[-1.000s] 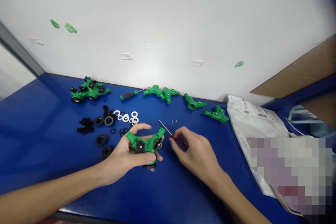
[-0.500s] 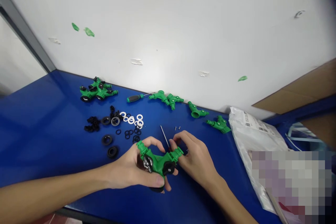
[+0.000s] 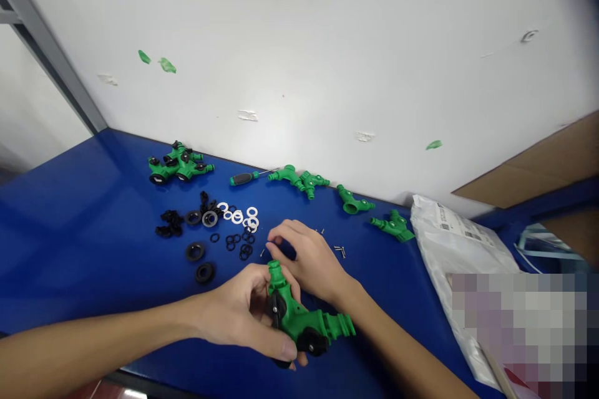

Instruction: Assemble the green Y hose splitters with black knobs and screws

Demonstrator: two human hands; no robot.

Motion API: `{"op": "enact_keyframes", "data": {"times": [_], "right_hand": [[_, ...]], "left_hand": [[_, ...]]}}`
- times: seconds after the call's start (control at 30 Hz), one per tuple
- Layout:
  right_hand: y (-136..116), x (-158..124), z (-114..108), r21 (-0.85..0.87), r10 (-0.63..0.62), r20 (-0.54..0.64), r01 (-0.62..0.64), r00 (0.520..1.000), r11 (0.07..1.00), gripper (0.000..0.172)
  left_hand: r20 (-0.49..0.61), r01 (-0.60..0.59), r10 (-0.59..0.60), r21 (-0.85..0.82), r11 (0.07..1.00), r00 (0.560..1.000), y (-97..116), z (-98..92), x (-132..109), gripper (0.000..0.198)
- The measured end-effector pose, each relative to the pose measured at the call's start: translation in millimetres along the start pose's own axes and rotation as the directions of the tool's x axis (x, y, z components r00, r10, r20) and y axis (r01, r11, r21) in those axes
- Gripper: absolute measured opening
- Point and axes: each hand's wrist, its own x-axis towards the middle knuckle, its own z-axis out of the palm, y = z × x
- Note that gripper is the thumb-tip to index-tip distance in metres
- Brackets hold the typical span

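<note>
My left hand (image 3: 243, 315) is wrapped round a green Y-shaped fitting (image 3: 297, 318) with two black knobs, its thumb on the lower part. Beyond the fitting, my right hand (image 3: 311, 255) has thumb and forefinger curled close together near a small screw (image 3: 262, 253); whether they hold anything is too small to tell. White rings (image 3: 237, 217) and black O-rings (image 3: 246, 252) lie to the left of my right hand. More screws (image 3: 341, 250) lie to its right.
Assembled green fittings (image 3: 187, 167) are at the back left, near a screwdriver (image 3: 243, 179). Bare green fittings (image 3: 353, 201) line the wall. Black knobs (image 3: 169, 223) and black collars (image 3: 204, 272) lie left. A plastic bag (image 3: 449, 243) is at right.
The fitting has turned and come nearer in my left hand. My right hand has moved left, away from the fitting's end. The metal shaft that was beside it no longer shows.
</note>
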Motion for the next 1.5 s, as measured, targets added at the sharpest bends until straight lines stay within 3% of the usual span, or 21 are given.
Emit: {"op": "enact_keyframes", "data": {"times": [0.13,0.3,0.5,0.6,0.7,0.8,0.87,0.97,1.17,1.37,1.5], "right_hand": [[-1.4,16.8,6.3,-0.018,-0.11,0.111,0.113,0.988,0.993,0.016],[-2.3,21.8,13.0,-0.077,-0.154,0.138,0.166,0.978,0.983,0.019],[-0.5,25.6,10.2,-0.004,-0.165,0.091,0.166,0.982,0.986,0.018],[8.1,19.4,0.6,0.176,-0.143,-0.046,0.149,0.989,0.973,0.012],[20.5,-1.3,-7.2,0.461,0.009,-0.165,0.069,0.986,0.885,0.01],[27.8,-28.2,-7.8,0.706,0.225,-0.155,-0.052,0.962,0.707,0.011],[26.7,-41.5,-5.5,0.794,0.304,-0.13,-0.084,0.944,0.603,0.014],[18.8,-49.2,-3.2,0.845,0.305,-0.137,-0.05,0.942,0.533,0.013],[8.4,-48.5,-5.6,0.913,0.198,-0.086,-0.002,0.976,0.407,0.009],[10.9,-51.1,-4.7,0.898,0.179,-0.125,0.035,0.976,0.439,0.008],[14.0,-50.8,-5.6,0.876,0.205,-0.172,0.054,0.964,0.479,0.01]], "left_hand": [[-0.021,0.011,-0.011,0.037,0.999,1.0,2.9,0.0,-0.7,0.035],[-0.052,0.003,-0.002,0.028,1.0,0.999,2.6,0.0,-0.4,0.037],[-0.08,-0.019,0.022,0.046,0.999,0.997,5.4,-1.2,-2.1,0.037],[-0.113,-0.013,0.022,0.078,0.997,0.993,7.6,-3.0,-2.1,0.041],[-0.131,0.027,-0.005,0.169,0.985,0.991,9.9,-4.5,-1.4,0.042],[-0.13,0.088,-0.057,0.239,0.967,0.99,11.5,-5.0,-0.5,0.04],[-0.123,0.121,-0.099,0.19,0.974,0.987,12.3,-5.0,-0.1,0.045],[-0.128,0.179,-0.162,0.134,0.975,0.978,14.0,-5.1,-0.6,0.05],[-0.211,0.25,-0.192,0.303,0.919,0.959,17.7,-3.3,-4.2,0.04],[-0.311,0.276,-0.17,0.336,0.9,0.935,16.3,2.6,-3.1,0.04],[-0.295,0.268,-0.168,0.342,0.9,0.941,17.6,2.0,-2.5,0.041]]}}
